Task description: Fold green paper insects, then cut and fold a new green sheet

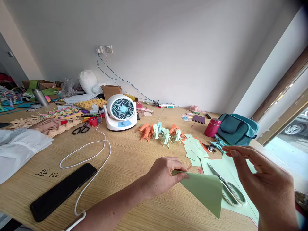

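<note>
My left hand (167,175) pinches a folded sheet of pale green paper (204,191) by its upper left corner, thumb on top. The sheet slants down to the right above the table. My right hand (262,179) is raised at the right, clear of that sheet, its thumb and index finger brought together with nothing visible between them. Below and left of it, scissors with pale handles (232,191) lie on larger green sheets (250,210). Smaller green paper pieces (194,147) overlap beyond my left hand. Folded orange, green and blue paper figures (166,134) stand in a cluster behind.
A white fan (121,112) stands mid-table, with a white cable (104,141) looping near a black phone (64,192). A red jar (212,127) and a teal bag (237,130) are at the right. Another person's hand (47,125) rests at the left, near black-handled scissors (80,129).
</note>
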`<state>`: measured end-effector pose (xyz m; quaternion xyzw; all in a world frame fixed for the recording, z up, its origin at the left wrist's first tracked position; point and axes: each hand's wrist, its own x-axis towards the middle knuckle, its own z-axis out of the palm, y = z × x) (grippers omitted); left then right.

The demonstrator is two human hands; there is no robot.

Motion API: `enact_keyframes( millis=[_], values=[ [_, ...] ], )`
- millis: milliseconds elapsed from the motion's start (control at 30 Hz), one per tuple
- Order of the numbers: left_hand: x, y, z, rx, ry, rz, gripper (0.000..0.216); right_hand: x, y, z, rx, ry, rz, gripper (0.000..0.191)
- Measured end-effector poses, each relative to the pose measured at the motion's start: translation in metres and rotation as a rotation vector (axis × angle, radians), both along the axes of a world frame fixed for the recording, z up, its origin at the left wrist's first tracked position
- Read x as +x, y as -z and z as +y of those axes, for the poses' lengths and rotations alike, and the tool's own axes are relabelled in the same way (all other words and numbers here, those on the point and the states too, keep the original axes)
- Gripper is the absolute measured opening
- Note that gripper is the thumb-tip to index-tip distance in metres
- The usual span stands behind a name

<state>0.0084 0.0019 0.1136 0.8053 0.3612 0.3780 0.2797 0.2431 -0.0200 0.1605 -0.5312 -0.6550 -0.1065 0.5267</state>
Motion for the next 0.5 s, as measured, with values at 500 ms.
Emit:
enact_keyframes(
  millis=[500],
  values=[
    [0.0009,0.0020,0.0001,0.040,0.033,0.034,0.011,-0.0036,-0.0016,-0.0023,0.013,-0.004,-0.007,0.017]
  ],
)
